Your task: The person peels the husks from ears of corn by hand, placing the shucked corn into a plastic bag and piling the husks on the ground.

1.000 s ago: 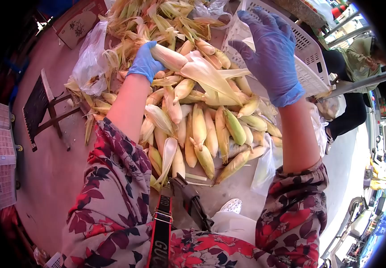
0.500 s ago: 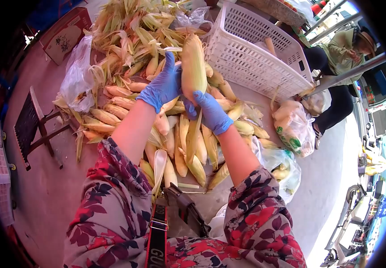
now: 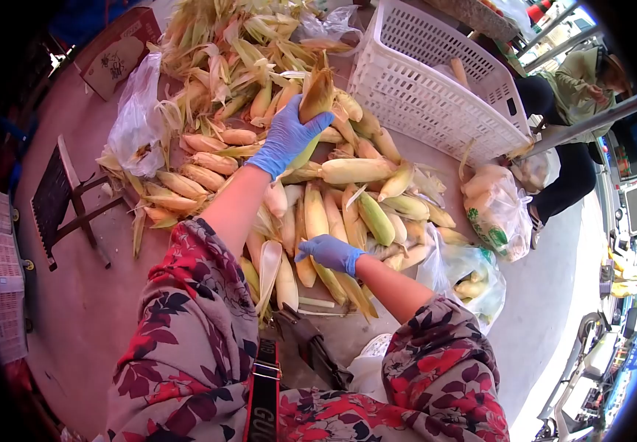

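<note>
My left hand (image 3: 289,138), in a blue glove, is wrapped round an ear of corn (image 3: 317,94) with its husk partly on. The top of the ear sticks up past my fingers, above the pile. Lower and to the right, my right hand (image 3: 329,253), also gloved in blue, is over the lower ears with its fingers curled together; whether anything is between them I cannot make out. Several ears of corn (image 3: 355,171) lie around both hands, some pale and peeled down, others in green husk. Loose husks (image 3: 222,44) are heaped at the top.
A white plastic crate (image 3: 421,96) stands at the upper right, near a seated person (image 3: 580,92). Bags of corn (image 3: 491,206) lie on the right. A folding stool (image 3: 68,202), a plastic bag (image 3: 135,121) and a cardboard box (image 3: 119,55) are on the left.
My right hand has left the ear and moved down over the lower pile. My left hand still holds an ear, now tilted, with browner husk showing at its top.
</note>
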Demonstrator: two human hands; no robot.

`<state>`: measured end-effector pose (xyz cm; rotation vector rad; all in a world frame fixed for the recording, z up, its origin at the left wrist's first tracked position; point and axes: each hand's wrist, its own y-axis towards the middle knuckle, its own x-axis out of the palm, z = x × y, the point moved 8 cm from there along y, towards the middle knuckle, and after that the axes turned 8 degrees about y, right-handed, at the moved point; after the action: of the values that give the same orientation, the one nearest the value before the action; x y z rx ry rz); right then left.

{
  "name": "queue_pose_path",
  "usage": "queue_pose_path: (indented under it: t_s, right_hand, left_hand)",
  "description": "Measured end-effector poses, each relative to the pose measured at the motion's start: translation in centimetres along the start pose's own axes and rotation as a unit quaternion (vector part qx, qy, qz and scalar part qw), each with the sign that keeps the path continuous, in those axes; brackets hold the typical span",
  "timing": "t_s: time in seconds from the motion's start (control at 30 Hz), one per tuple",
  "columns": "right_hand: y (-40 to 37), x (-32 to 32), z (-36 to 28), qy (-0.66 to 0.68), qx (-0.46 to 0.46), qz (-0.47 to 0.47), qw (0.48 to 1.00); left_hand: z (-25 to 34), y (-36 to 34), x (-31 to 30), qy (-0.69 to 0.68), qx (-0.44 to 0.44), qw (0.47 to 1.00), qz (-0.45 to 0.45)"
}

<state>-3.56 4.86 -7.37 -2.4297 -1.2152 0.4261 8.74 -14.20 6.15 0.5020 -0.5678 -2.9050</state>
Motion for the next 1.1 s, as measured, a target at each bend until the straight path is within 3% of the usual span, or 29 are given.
queue_pose_path:
  t_s: [0.03, 0.13, 0.2, 0.27, 0.33, 0.37, 0.4, 0.43, 0.5, 0.57, 0.63, 0.7, 0.77, 0.87, 0.97, 1.0, 1.1]
  right_hand:
    - [-0.1, 2.1, 1.7, -0.08, -0.046, -0.07, 0.993]
    - [-3.6, 4.9, 0.8, -0.322, 0.085, -0.246, 0.91]
    - [-4.9, 2.4, -4.7, -0.426, 0.085, -0.23, 0.871]
    - [-3.2, -2.8, -7.1, -0.5, 0.099, -0.164, 0.844]
    - [-1.7, -9.3, -16.8, -0.565, -0.071, 0.06, 0.82]
    - [-3.1, -11.3, -23.5, -0.584, -0.198, 0.175, 0.768]
    - [-5.1, -12.6, -28.7, -0.616, -0.327, 0.274, 0.662]
    - [-6.7, -14.1, -32.1, -0.627, -0.374, 0.385, 0.564]
    - [-9.7, -15.6, -36.1, -0.545, -0.419, 0.526, 0.5]
    - [-9.3, -19.3, -33.8, -0.44, -0.428, 0.558, 0.558]
    - [-4.9, -21.5, -26.3, -0.143, -0.36, 0.492, 0.78]
    - [0.1, -19.1, -17.2, 0.017, -0.21, 0.393, 0.895]
    - [0.9, -13.8, -13.7, 0.245, -0.163, 0.277, 0.915]
    - [1.1, -12.2, -10.9, 0.398, -0.188, 0.186, 0.879]
    - [0.3, -12.0, -10.5, 0.426, -0.211, 0.173, 0.863]
    - [0.0, -11.5, -10.6, 0.432, -0.208, 0.162, 0.862]
    - [-0.1, -11.1, -11.0, 0.395, -0.226, 0.172, 0.874]
  left_hand:
    - [-1.0, 0.2, -0.2, -0.05, -0.05, 0.997, -0.025]
    - [-4.5, -0.2, 0.1, -0.225, -0.158, 0.957, -0.089]
    - [-5.8, -0.7, 0.8, -0.287, -0.21, 0.927, -0.117]
    - [-2.7, -1.1, -0.1, -0.241, -0.174, 0.947, -0.125]
    - [-0.6, -1.7, -0.5, -0.212, -0.147, 0.959, -0.119]
    - [0.1, -1.8, -0.5, -0.208, -0.135, 0.963, -0.109]
    - [0.5, -1.7, -0.6, -0.203, -0.123, 0.966, -0.098]
    - [0.3, -1.5, -0.6, -0.173, -0.119, 0.973, -0.091]
    - [-0.2, -1.3, -0.9, -0.113, -0.11, 0.985, -0.076]
    - [-0.4, -1.0, -0.7, -0.167, -0.133, 0.975, -0.054]
    - [-0.7, -0.9, -0.5, -0.209, -0.158, 0.964, -0.04]
    - [-1.1, -1.0, 0.0, -0.238, -0.19, 0.952, -0.039]
    - [-0.8, -1.4, 0.7, -0.276, -0.245, 0.928, -0.052]
    - [-0.1, -2.5, 2.2, -0.346, -0.3, 0.881, -0.117]
    - [-1.0, -1.1, 2.5, -0.389, -0.262, 0.881, -0.055]
    - [2.0, -0.8, 1.8, -0.402, -0.22, 0.887, -0.062]
    - [3.6, 1.2, 0.6, -0.361, -0.085, 0.928, -0.027]
